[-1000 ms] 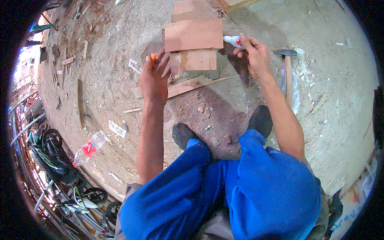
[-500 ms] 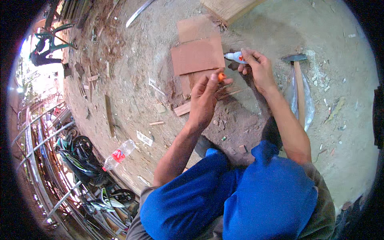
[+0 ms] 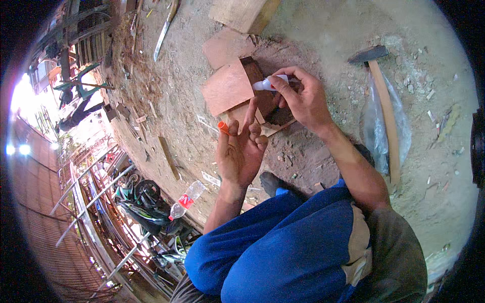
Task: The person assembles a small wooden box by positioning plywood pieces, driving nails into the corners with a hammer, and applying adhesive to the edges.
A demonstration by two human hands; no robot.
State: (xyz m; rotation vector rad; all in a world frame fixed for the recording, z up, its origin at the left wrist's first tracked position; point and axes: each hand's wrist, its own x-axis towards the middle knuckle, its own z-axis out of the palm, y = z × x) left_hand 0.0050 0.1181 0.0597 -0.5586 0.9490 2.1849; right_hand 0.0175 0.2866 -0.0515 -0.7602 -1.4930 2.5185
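My right hand (image 3: pixel 305 101) is closed round a small white squeeze bottle of glue (image 3: pixel 273 83). Its nozzle points left, at the right edge of a thin reddish-brown wooden panel (image 3: pixel 227 88). My left hand (image 3: pixel 242 156) pinches an orange cap (image 3: pixel 223 128) between thumb and a finger, while its index finger reaches up to the panel's lower right corner. Beneath this panel sit darker wooden pieces (image 3: pixel 268 108), partly hidden by my hands. Another thin panel (image 3: pixel 227 48) lies just beyond it.
A hammer (image 3: pixel 386 116) lies on a clear plastic bag (image 3: pixel 376 131) at right. Beyond the panels is a thick wooden block (image 3: pixel 242 12); a long blade (image 3: pixel 164 38) lies far left of it. A plastic bottle (image 3: pixel 187 199) and a motorbike (image 3: pixel 144 204) are at lower left.
The bottle's nozzle has come left to the panel's edge. My left hand has moved down and left with the cap, its index finger now extended. The view has shifted and turned.
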